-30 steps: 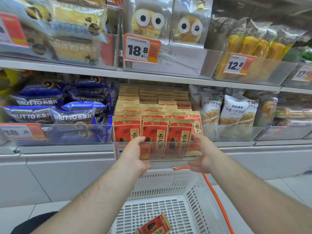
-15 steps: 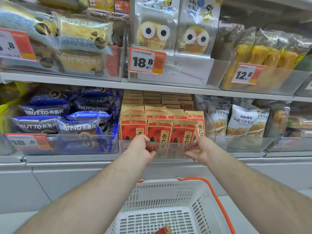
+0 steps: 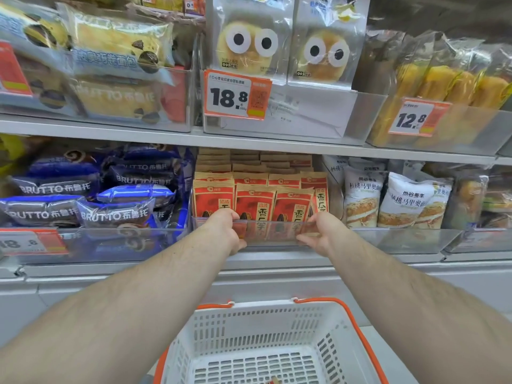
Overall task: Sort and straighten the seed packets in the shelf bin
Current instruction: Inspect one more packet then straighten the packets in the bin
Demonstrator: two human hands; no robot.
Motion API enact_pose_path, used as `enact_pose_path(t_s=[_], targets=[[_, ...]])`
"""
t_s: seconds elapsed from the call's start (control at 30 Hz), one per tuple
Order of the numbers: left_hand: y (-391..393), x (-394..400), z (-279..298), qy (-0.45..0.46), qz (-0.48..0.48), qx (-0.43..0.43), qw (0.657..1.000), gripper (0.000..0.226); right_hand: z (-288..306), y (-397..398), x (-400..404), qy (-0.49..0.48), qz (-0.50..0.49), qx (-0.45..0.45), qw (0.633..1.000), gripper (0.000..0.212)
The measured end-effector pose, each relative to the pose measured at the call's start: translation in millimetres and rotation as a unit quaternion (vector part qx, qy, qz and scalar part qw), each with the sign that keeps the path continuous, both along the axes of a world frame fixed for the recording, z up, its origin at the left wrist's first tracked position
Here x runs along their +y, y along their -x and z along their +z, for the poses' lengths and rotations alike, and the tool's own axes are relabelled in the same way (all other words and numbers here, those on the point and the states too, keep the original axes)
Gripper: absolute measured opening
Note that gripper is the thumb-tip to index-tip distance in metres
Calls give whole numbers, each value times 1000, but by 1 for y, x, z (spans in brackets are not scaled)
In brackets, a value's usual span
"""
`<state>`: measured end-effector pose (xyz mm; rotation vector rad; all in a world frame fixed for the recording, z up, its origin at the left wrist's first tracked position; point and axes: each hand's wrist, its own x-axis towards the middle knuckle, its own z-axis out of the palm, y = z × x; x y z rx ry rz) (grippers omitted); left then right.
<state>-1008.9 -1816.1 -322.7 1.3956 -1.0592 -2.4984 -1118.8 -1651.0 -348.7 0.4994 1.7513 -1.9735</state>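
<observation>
Bin (image 3: 271,234) pushed back into shelf (both hands gripping front).

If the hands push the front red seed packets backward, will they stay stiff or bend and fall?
The front seed packets look like thin, flat paper pouches, so they probably bend easily. They stand upright, packed in rows, so neighbours likely keep them from tipping. The rightmost packet already stands turned, suggesting they shift easily.
</observation>
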Motion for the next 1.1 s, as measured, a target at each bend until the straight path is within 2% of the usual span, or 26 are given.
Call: enact_pose_path(t_s=[0.13, 0.3, 0.5, 0.67, 0.73, 0.8, 0.87, 0.9, 0.93, 0.97, 1.0, 1.03, 1.07, 1.1], targets=[[0, -1, -7, 0, 6, -9, 1000, 39, -12, 0, 1, -11, -1, -9, 1000, 20], [-5, 5, -12, -21, 22, -1, 1000, 31, -12, 0, 7, -40, 16, -2, 999, 20], [-17, 9, -11, -47, 28, 8, 998, 31, -10, -12, 12, -33, 17, -11, 999, 22], [-26, 13, -11, -57, 20, 18, 998, 29, -1, -23, 19, -43, 57, -20, 997, 21], [-27, 13, -10, -58, 30, 15, 998, 30, 3, -24, 21, -72, 78, -30, 994, 22], [-29, 15, -10, -61, 16, 9, 998, 29, 9, -28, 24, -162, 127, -43, 978, 36], [-34, 18, -12, -76, -41, 11, 996, 35, 18, -28, 31, -317, 184, 9, 930, 55], [-37, 21, -11, -63, -85, 14, 994, 35, 24, -28, 35, -397, 191, 72, 895, 57], [-40, 26, -9, -14, -130, 15, 991, 31, 33, -24, 39, -471, 186, 155, 848, 54], [-41, 29, -6, 84, -164, 12, 983, 24, 42, -18, 43, -530, 174, 243, 794, 48], [-41, 31, -4, 228, -174, 15, 958, 15, 50, -9, 46, -559, 168, 324, 744, 41], [-39, 31, -1, 391, -163, 36, 905, 9, 59, 1, 46, -567, 179, 389, 703, 34], [-38, 30, 3, 544, -146, 61, 824, 11, 66, 13, 44, -574, 210, 432, 663, 38], [-35, 27, 6, 674, -134, 72, 723, 14, 70, 25, 40, -589, 254, 450, 621, 54]])
